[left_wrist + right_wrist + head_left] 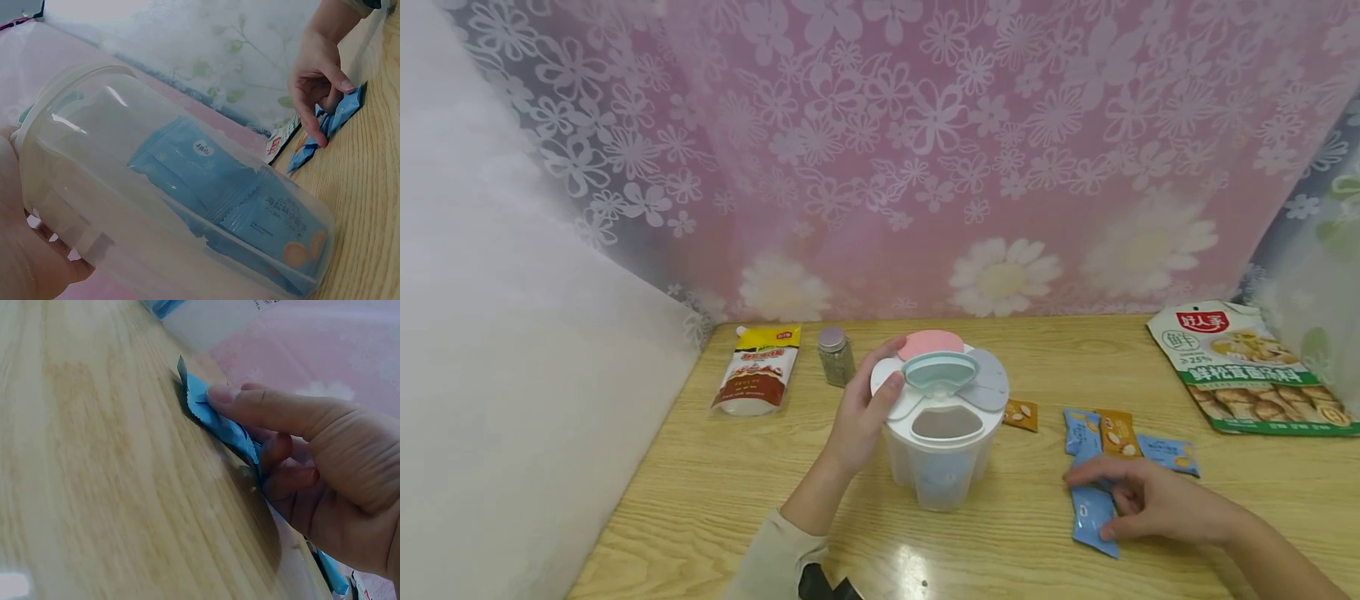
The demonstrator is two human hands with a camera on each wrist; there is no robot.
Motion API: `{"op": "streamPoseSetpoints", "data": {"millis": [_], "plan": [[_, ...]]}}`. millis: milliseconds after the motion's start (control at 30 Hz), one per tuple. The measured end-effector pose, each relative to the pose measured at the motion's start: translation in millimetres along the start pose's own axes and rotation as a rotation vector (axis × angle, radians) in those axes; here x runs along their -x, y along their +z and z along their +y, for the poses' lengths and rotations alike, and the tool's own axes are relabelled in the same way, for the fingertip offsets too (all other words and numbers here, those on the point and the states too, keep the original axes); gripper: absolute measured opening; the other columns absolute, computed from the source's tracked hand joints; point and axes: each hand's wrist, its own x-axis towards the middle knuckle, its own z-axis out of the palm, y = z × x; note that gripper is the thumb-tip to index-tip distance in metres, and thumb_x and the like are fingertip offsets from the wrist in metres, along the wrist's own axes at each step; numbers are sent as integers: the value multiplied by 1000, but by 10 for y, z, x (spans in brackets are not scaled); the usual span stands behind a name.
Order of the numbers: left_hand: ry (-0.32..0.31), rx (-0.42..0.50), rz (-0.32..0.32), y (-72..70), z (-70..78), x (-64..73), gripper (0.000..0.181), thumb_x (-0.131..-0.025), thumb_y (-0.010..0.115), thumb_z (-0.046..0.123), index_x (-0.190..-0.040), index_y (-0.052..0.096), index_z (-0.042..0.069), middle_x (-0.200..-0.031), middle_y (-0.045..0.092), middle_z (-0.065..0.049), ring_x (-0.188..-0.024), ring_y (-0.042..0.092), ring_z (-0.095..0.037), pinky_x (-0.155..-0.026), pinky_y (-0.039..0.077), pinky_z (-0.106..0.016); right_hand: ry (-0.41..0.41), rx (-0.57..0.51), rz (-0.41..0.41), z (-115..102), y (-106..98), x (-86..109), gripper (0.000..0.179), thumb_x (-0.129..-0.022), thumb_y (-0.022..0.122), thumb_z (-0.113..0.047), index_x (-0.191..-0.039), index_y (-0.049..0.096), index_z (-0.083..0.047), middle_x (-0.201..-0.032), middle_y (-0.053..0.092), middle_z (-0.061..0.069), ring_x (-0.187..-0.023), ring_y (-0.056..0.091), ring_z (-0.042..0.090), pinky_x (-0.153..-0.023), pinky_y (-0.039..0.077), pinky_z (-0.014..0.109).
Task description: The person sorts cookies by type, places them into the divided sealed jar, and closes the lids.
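Note:
My left hand (859,414) grips the top rim of a clear divided storage container (943,475), its thumb over the lid. The container's lid has several coloured flaps; the mint green flap (942,372) stands raised above an uncovered opening. Blue snack packets (194,169) lie inside, seen through the wall in the left wrist view. On the table to the right, my right hand (1165,504) pinches a blue snack packet (1093,518) between thumb and fingers, as the right wrist view shows the packet (215,422) too. More blue packets (1168,452) and an orange packet (1118,433) lie just beyond this hand.
Another orange packet (1021,415) lies behind the container. A spouted pouch (758,371) and a small lidded jar (836,357) stand at the back left. A large green and white bag (1251,371) lies at the back right. A floral curtain (925,167) hangs behind the table.

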Motion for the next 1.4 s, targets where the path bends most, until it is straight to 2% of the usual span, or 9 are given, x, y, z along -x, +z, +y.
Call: {"op": "streamPoseSetpoints", "data": {"millis": [233, 333, 467, 667, 867, 1100, 1200, 1300, 1400], "plan": [[-10, -1, 6, 5, 17, 15, 49, -104, 48, 27, -148, 43, 6, -149, 45, -19, -120, 53, -19, -99, 50, -24, -3, 121, 74, 7, 32, 6, 49, -88, 73, -4, -135, 57, -4, -136, 57, -3, -50, 40, 21, -46, 44, 26], [-11, -8, 7, -1, 15, 18, 48, -104, 48, 26, -148, 43, 6, -149, 45, -19, -121, 53, -19, -99, 50, -24, 29, 153, 88, -11, 39, -9, 47, -87, 75, -9, -132, 61, -6, -98, 67, 4, -48, 40, 19, -46, 43, 25], [-13, -6, 4, -8, 4, 21, 48, -104, 47, 26, -148, 43, 6, -151, 44, -18, -123, 53, -19, -100, 49, -24, 85, 146, 90, -24, 40, -21, 45, -88, 75, -12, -130, 62, -7, -61, 52, 11, -47, 39, 19, -45, 41, 27], [-14, -9, 3, -10, 1, 20, 48, -105, 47, 26, -148, 43, 7, -152, 43, -17, -125, 52, -20, -101, 48, -24, 85, 195, 124, -26, 46, -40, 38, -90, 73, -13, -127, 66, -10, -81, 64, 3, -48, 40, 15, -44, 40, 26], [-10, -6, -2, -9, -1, 15, 49, -104, 48, 27, -148, 43, 6, -152, 43, -17, -125, 52, -20, -100, 49, -24, 128, 137, 129, -99, 53, -60, 33, -96, 66, -13, -128, 65, -7, -73, 62, 0, -45, 42, 17, -42, 42, 26], [-14, 1, -14, -12, -3, 5, 50, -104, 48, 29, -149, 42, 7, -148, 46, -20, -122, 53, -19, -99, 50, -24, 121, -42, 156, -261, 49, -65, 35, -98, 58, -2, -132, 57, 7, -119, 69, -2, -48, 35, 32, -38, 41, 31], [-16, 5, -13, -15, 4, 6, 50, -104, 48, 29, -149, 42, 8, -148, 46, -19, -122, 54, -17, -99, 50, -24, 92, -63, 179, -332, 67, -93, 34, -99, 55, 1, -132, 55, 10, -118, 70, -3, -47, 30, 32, -36, 35, 33], [-10, 9, -12, -16, 11, 5, 49, -104, 48, 29, -149, 43, 8, -144, 49, -21, -120, 55, -16, -98, 50, -24, 101, -80, 207, -407, 107, -129, 33, -100, 54, 0, -131, 54, 11, -88, 69, -10, -46, 25, 32, -36, 30, 37], [0, 16, -18, -14, 11, 2, 50, -104, 49, 28, -149, 42, 8, -141, 50, -22, -117, 56, -15, -97, 51, -25, 116, -78, 249, -485, 155, -153, 34, -100, 55, -2, -132, 54, 9, -82, 64, -13, -46, 23, 32, -37, 29, 38]]}}
